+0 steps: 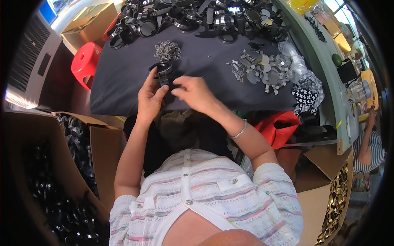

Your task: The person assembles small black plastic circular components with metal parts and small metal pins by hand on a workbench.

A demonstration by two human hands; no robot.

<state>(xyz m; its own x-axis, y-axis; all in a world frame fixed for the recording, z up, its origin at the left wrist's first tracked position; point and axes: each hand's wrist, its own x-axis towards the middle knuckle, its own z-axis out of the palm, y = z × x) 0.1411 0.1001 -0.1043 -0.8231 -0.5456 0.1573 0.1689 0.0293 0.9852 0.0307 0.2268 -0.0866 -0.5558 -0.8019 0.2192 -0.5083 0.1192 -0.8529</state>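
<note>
My left hand is closed on a black watch with a round ring-shaped case, its strap hanging down by the thumb. Just to its right, my right hand has its fingers curled in a pinch. A thin dark tip shows above its knuckles, but what it holds is too small to make out. Beyond the watch lies a small heap of silvery metal bits. To the right spreads a heap of flat grey discs and tabbed pieces.
Many black watches are piled along the table's far side. A red stool stands left. Cardboard boxes of black straps flank me, with gold-coloured rings at right. A person in stripes is far right.
</note>
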